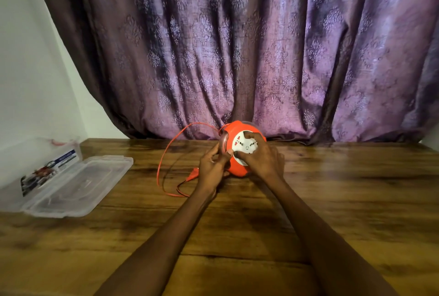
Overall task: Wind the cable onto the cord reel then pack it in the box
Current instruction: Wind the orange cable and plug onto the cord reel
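At bench (332, 200) centre, cord reel (237, 167) upright; right hand (261, 158) grips socket face, left hand (213, 165) pinches cable (161, 160) at rim. Winding step under way; loose loop remains. Next: keep turning, feed slack. Box (71, 189) open, far left.

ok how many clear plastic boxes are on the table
1. The clear plastic box lies at the table's left edge, its lid folded open beside it. The hands and orange cord reel could hide something small behind them.

right: bare table (356, 189) | left: box (71, 184) (lid open), looped cable (164, 153)
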Available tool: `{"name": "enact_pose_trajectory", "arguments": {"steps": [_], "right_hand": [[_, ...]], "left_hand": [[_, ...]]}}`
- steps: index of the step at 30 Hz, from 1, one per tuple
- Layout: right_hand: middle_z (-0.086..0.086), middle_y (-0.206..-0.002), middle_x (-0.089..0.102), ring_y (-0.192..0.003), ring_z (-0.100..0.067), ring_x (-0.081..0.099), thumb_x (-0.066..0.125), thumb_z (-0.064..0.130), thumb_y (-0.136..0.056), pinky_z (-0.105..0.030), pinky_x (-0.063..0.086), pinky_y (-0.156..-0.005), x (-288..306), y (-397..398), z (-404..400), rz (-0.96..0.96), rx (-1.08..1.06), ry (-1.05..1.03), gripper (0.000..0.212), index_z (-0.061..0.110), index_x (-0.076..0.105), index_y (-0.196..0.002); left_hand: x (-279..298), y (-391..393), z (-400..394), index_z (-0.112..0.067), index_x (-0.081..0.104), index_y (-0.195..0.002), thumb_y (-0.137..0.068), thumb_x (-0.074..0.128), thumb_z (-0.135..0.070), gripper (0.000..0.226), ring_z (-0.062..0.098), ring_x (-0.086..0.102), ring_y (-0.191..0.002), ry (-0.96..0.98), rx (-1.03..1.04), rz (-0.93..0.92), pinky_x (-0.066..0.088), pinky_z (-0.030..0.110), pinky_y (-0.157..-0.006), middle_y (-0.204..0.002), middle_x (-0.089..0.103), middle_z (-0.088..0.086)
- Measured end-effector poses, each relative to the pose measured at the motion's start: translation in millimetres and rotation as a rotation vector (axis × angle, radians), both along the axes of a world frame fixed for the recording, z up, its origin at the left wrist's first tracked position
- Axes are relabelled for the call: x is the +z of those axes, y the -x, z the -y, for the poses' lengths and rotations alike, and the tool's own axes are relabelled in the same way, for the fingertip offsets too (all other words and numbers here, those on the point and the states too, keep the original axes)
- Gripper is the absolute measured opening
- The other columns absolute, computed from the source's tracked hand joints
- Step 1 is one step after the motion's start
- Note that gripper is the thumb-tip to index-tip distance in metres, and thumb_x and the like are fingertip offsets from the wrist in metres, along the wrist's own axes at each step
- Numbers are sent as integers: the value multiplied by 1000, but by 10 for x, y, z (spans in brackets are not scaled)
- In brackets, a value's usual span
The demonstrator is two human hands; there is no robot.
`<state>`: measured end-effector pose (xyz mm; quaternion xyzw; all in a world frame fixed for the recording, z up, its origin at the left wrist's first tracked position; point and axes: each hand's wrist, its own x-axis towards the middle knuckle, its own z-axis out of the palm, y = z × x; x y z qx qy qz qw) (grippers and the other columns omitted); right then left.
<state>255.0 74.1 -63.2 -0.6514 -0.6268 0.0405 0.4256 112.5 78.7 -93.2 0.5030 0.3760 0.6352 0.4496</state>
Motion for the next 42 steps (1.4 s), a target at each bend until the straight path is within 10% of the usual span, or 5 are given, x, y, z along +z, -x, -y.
{"name": "enact_pose_trajectory", "arguments": {"steps": [9, 13, 18, 32, 42], "right_hand": [[3, -91, 65, -93, -26, 62, 78, 44, -66, -37, 50, -85, 59, -264, -59, -40, 169, -14, 61, 52, 50, -120], [-2, -85, 51, -67, -7, 53, 78, 5, -75, -33, 50, -67, 118, -410, -88, -223, 459, -9, 57, 41, 58, -114], [-19, -93, 51, -75, -23, 54, 64, -15, -84, -39, 43, -68, 206, -402, -67, -445, 673, 102, 56, 18, 53, -128], [-12, -79, 49, -70, -18, 51, 68, -14, -82, -21, 50, -59, 175, -485, -106, -451, 597, 38, 55, 16, 56, -127], [0, -84, 53, -77, -18, 54, 83, 21, -73, -39, 49, -80, 33, -601, -256, -229, 286, -26, 56, 51, 59, -114]], "left_hand": [[208, 357, -150, -14, 66, -80, -100, 56, -25, 25, 13, 56, -43, -10, 235, -26, 46, 23, -39, -69, 65, 6], [216, 470, -234, -10, 72, -87, -96, 60, -11, 16, 12, 62, -66, 12, 195, -292, 53, 34, -67, -76, 69, 2], [275, 324, -94, -2, 52, -139, -97, 48, 2, 43, 23, 59, -124, 80, -304, 14, 42, 41, -112, -133, 63, 13], [360, 426, -48, -13, 64, -84, -95, 51, -3, 20, 20, 71, -75, 33, -223, 160, 56, 27, -70, -79, 73, 6], [388, 620, -111, 0, 57, -115, -91, 57, 7, 25, 20, 62, -56, 49, -111, 7, 49, 23, -52, -100, 62, 22]]}}
